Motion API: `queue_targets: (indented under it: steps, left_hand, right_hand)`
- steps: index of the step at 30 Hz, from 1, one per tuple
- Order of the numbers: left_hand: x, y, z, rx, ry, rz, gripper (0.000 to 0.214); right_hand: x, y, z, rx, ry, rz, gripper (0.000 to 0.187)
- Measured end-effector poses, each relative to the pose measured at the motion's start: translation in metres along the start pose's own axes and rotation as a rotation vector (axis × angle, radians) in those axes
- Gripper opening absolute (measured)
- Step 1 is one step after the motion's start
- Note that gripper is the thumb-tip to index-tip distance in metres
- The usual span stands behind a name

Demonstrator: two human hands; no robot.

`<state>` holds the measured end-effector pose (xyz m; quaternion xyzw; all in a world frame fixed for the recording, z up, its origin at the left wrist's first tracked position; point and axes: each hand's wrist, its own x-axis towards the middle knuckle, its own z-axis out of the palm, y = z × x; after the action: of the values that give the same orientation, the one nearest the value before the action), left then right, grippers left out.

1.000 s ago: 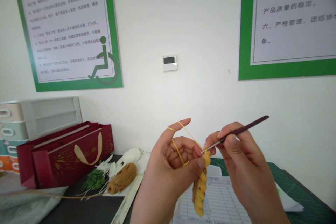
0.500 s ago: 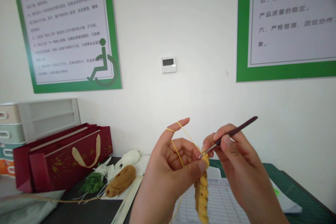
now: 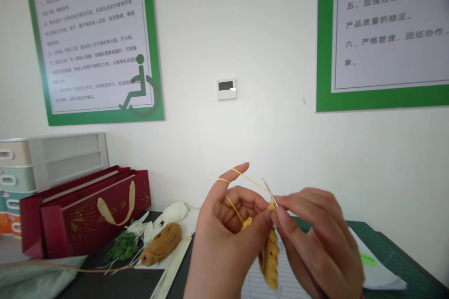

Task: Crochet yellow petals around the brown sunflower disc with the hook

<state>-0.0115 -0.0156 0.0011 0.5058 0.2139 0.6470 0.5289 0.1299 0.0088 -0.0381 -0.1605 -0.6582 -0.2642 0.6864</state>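
Left hand (image 3: pixel 224 243) fingers pinching yellow crochet piece (image 3: pixel 269 261) over tabletop (image 3: pixel 84 282), yarn (image 3: pixel 252 180) looped on raised index. Right hand (image 3: pixel 315 238) fingers pressed together beside hook (image 3: pixel 269 189), grip hard to tell.

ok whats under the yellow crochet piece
Under the yellow crocheted piece is a ruled printed form, lying on a green cutting mat. The left hand and right hand cover most of the form, so its upper part cannot be seen.
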Motion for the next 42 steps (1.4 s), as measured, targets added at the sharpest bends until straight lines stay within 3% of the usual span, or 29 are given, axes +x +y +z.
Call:
queue_targets:
  steps: [2, 3, 7, 9, 12, 16, 24, 29, 37, 42]
  left_hand:
    - [0.001, 0.0, -0.001, -0.065, -0.048, -0.093, 0.072]
    - [0.002, 0.001, -0.002, -0.1, -0.081, -0.147, 0.072]
    - [0.005, 0.004, -0.006, -0.157, -0.143, -0.23, 0.074]
    - [0.005, 0.006, -0.007, -0.116, -0.14, -0.201, 0.076]
    - [0.005, 0.006, -0.007, -0.049, -0.142, -0.144, 0.071]
    - [0.006, 0.003, -0.009, 0.002, -0.144, -0.123, 0.061]
    - [0.009, 0.003, -0.013, 0.055, -0.131, -0.129, 0.057]
    - [0.009, 0.004, -0.012, 0.045, -0.149, -0.149, 0.048]
    - [0.011, 0.001, -0.012, 0.075, -0.163, -0.166, 0.048]
    - [0.011, -0.003, -0.012, 0.121, -0.137, -0.119, 0.045]
  right_hand:
    - [-0.004, -0.001, 0.003, 0.041, 0.069, -0.03, 0.042]
    - [-0.006, -0.001, 0.005, 0.15, 0.092, 0.04, 0.038]
    - [-0.005, 0.002, 0.013, 0.717, 0.091, 0.529, 0.006]
    - [-0.003, 0.004, 0.013, 0.887, 0.013, 0.672, 0.006]
    - [-0.001, 0.006, 0.008, 0.953, -0.061, 0.773, 0.009]
    - [0.0, 0.008, 0.002, 0.917, -0.069, 0.827, 0.012]
    - [0.002, 0.014, -0.005, 0.865, -0.092, 0.792, 0.015]
    - [0.005, 0.024, -0.011, 0.85, -0.149, 0.609, 0.012]
    - [0.009, 0.022, -0.023, 0.706, -0.207, 0.428, 0.008]
    - [0.018, 0.022, -0.035, 0.475, -0.347, 0.178, 0.011]
